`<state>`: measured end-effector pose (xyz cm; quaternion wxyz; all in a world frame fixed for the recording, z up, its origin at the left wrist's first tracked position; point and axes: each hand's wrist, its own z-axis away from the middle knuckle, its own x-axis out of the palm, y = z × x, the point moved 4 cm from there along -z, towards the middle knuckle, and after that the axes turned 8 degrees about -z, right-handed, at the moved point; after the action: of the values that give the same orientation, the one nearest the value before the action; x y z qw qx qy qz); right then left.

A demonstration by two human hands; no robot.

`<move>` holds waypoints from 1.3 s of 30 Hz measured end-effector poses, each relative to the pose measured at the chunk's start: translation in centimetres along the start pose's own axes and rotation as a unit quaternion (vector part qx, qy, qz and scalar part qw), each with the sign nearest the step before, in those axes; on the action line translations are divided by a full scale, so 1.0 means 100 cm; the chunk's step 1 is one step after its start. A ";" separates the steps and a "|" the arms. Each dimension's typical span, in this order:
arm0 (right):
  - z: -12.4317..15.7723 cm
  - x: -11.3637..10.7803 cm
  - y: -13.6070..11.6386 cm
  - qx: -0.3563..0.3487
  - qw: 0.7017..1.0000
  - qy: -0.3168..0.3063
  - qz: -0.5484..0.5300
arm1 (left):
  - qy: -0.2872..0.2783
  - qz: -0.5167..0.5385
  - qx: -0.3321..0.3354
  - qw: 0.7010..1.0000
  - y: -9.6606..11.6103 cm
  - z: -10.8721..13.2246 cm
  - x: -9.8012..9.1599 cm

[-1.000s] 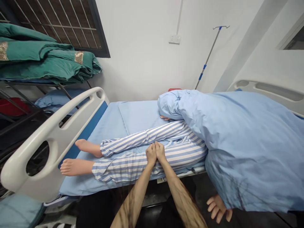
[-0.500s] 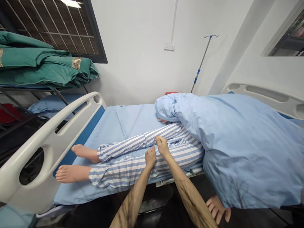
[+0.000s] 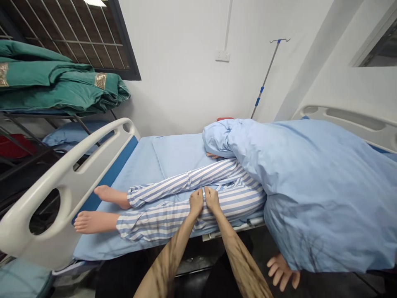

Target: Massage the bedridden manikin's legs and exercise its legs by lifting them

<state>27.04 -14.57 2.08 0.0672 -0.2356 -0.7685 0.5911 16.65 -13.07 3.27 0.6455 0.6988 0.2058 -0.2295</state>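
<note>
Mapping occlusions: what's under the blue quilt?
The striped trousers run up under the blue quilt; fingers peek out at its left end, a dangling hand at its near edge. Whatever connects them is covered.

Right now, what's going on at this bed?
A person's left hand and right hand, both in fists, are side by side over the nearer striped trouser leg of a figure lying on the bed. No held object shows; contact with the leg isn't clear. A blue quilt hides the upper body, and one figure's hand hangs out below it at the near side.
</note>
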 end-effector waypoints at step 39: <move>-0.028 -0.042 -0.056 -0.024 0.998 0.034 -0.050 | 0.042 -0.018 0.040 0.998 0.013 0.010 0.032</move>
<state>30.22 -15.07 8.88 0.1173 -0.2189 -0.7907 0.5596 19.95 -14.18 2.35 0.6035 0.7293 0.2362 -0.2194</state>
